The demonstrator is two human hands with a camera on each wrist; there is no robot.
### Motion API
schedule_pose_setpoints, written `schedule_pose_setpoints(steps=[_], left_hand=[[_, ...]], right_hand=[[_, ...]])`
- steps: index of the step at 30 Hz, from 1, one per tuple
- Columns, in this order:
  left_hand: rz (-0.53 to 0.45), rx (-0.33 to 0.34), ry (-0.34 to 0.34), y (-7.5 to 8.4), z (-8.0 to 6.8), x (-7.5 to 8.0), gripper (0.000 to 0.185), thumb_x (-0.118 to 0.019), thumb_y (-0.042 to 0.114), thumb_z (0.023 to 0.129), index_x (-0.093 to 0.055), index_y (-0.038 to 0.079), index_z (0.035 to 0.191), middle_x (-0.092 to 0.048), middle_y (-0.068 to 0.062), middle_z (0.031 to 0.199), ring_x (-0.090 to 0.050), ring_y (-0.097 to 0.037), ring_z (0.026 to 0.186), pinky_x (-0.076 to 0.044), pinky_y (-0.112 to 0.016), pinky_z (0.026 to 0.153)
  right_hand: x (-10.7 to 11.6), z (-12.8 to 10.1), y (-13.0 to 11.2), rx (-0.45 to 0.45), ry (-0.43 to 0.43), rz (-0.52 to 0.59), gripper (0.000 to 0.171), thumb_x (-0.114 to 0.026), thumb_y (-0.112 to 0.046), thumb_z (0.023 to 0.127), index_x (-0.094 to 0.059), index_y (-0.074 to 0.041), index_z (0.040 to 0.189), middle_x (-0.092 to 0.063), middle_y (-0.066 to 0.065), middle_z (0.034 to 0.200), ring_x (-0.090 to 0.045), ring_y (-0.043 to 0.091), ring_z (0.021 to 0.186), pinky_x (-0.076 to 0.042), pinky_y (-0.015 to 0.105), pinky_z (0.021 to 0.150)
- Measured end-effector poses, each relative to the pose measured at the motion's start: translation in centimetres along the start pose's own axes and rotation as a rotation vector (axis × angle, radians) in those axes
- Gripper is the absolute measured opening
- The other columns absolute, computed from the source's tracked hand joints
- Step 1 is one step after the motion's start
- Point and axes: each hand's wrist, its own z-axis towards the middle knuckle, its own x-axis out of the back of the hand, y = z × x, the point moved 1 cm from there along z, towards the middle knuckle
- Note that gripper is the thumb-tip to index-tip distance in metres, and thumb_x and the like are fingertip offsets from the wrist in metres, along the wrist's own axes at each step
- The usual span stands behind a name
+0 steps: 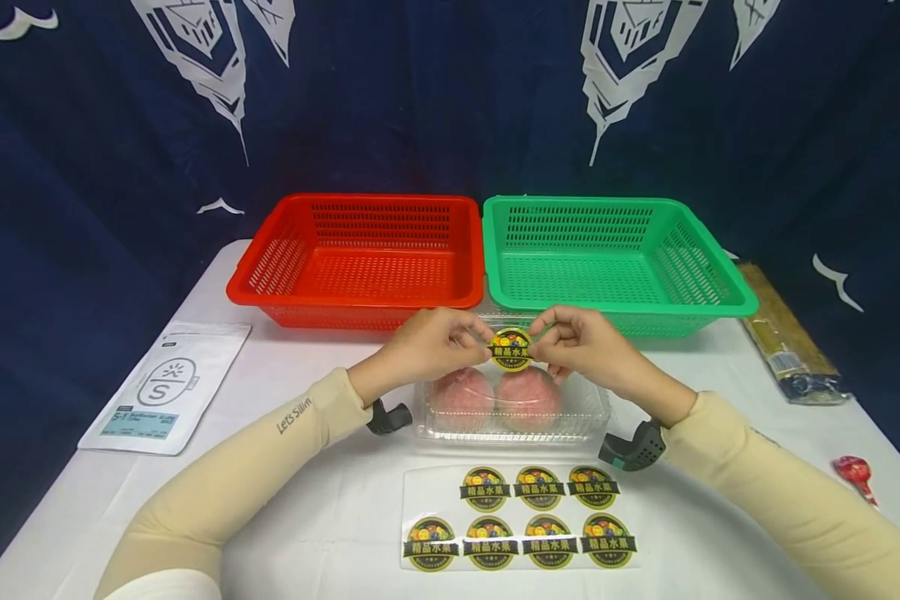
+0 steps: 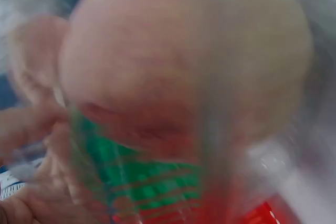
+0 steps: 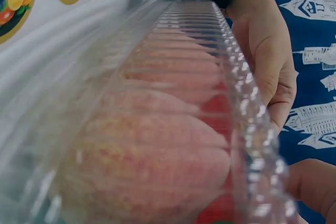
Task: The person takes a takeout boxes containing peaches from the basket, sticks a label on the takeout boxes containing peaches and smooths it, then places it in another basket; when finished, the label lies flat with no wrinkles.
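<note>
A round black-and-gold fruit sticker (image 1: 510, 348) is stretched between both hands above a clear plastic clamshell box (image 1: 596, 410). My left hand (image 1: 437, 340) pinches its left edge; from the other side, my right hand (image 1: 587, 343) pinches the right edge. Inside the box sit two pink peaches, a left peach (image 1: 461, 398) and a right peach (image 1: 528, 400). Through the ribbed plastic wall in the right wrist view, a peach (image 3: 147, 150) shows up close. In the left wrist view a peach (image 2: 152, 61) is blurred and fills much of the picture.
In front of the box lies a sheet (image 1: 427, 485) with several matching stickers. Behind stand a red basket (image 1: 360, 315) and a green basket (image 1: 622, 307), side by side. A white pouch (image 1: 167, 387) lies at left; a brown package (image 1: 787, 337) and a red-wrapped lollipop (image 1: 853, 471) lie at right.
</note>
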Motion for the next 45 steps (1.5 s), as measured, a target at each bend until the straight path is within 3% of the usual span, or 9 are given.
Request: schedule_pose_setpoints(steps=[4, 14, 23, 35, 45], left_hand=[[0.093, -0.005, 0.023, 0.0, 0.0, -0.2, 0.021, -0.078, 0.019, 0.097, -0.081, 0.012, 0.117, -0.081, 0.003, 0.096, -0.074, -0.009, 0.084, -0.056, -0.028, 0.075], [0.192, -0.005, 0.053, 0.1, -0.1, -0.7, 0.022, -0.078, 0.023, 0.097, -0.081, 0.016, 0.117, -0.080, 0.006, 0.098, -0.071, -0.006, 0.082, -0.053, -0.027, 0.068], [0.291, -0.027, 0.106, 0.2, -0.3, -1.0, 0.021, -0.077, 0.018, 0.093, -0.083, 0.020, 0.113, -0.078, 0.011, 0.093, -0.060, -0.008, 0.070, -0.044, -0.032, 0.059], [0.317, -0.028, 0.096, 0.1, -0.3, -1.0, 0.025, -0.079, 0.021, 0.094, -0.082, 0.019, 0.118, -0.078, 0.012, 0.097, -0.062, -0.009, 0.074, -0.046, -0.035, 0.065], [0.343, -0.048, 0.080, 0.3, -0.4, -1.0, 0.023, -0.076, 0.021, 0.097, -0.083, 0.024, 0.118, -0.076, 0.016, 0.092, -0.058, -0.010, 0.070, -0.047, -0.038, 0.063]], right_hand=[[-0.2, 0.2, 0.0, -0.002, 0.003, -0.023, 0.026, -0.070, 0.006, 0.096, -0.056, 0.011, 0.117, -0.071, 0.009, 0.084, -0.065, 0.014, 0.066, -0.062, 0.029, 0.062], [-0.4, 0.1, 0.0, -0.012, 0.010, -0.069, 0.026, -0.072, 0.006, 0.095, -0.056, 0.009, 0.115, -0.070, 0.008, 0.081, -0.068, 0.015, 0.063, -0.063, 0.030, 0.061], [-0.6, 0.1, -0.1, -0.006, 0.029, -0.171, 0.025, -0.075, 0.003, 0.093, -0.059, 0.006, 0.111, -0.068, 0.007, 0.078, -0.066, 0.016, 0.061, -0.061, 0.030, 0.058], [-0.9, 0.3, -0.2, 0.013, 0.047, -0.281, 0.026, -0.078, 0.003, 0.091, -0.063, 0.006, 0.111, -0.065, 0.005, 0.075, -0.063, 0.017, 0.059, -0.060, 0.032, 0.055], [-1.1, 0.3, 0.2, 0.081, 0.043, -0.337, 0.019, -0.079, -0.001, 0.091, -0.078, 0.005, 0.109, -0.063, -0.002, 0.070, -0.059, 0.012, 0.053, -0.045, 0.023, 0.049]])
